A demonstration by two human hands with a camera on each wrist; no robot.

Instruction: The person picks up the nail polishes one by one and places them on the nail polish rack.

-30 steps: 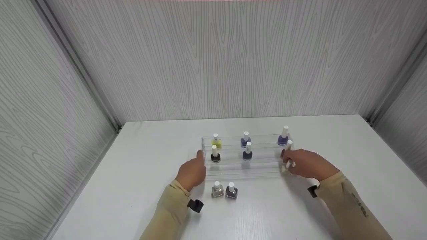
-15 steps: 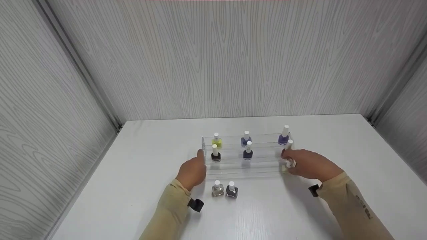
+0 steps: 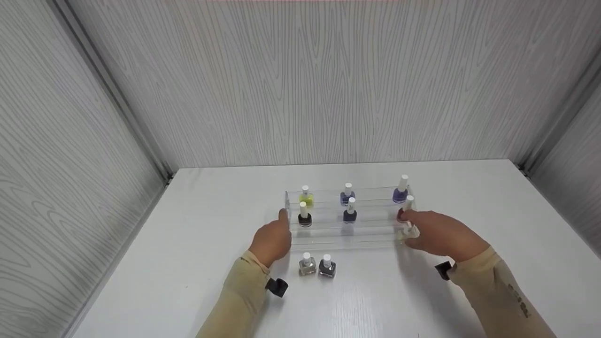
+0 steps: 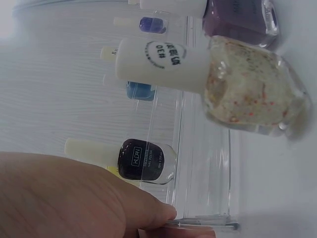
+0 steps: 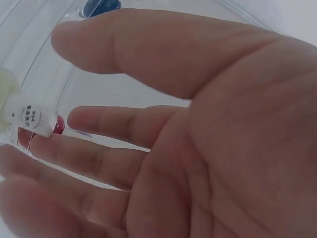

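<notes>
Right hand (image 3: pixel 439 234) has loosened off the red bottle (image 3: pixel 403 213), fingers now relaxed; left hand (image 3: pixel 272 239) steadies the acrylic rack (image 3: pixel 345 234) with straight fingers

A stepped rack (image 3: pixel 347 237) is standing on the tabletop (image 3: pixel 188 263). Three bottles are sitting along its rear step and three on the step before it. Two bottles (image 3: pixel 317 266) are standing side by side on the tabletop just before the rack. The left hand (image 3: pixel 271 239) is touching the rack's left end; the right hand (image 3: pixel 439 234) is lying at its right end.
</notes>
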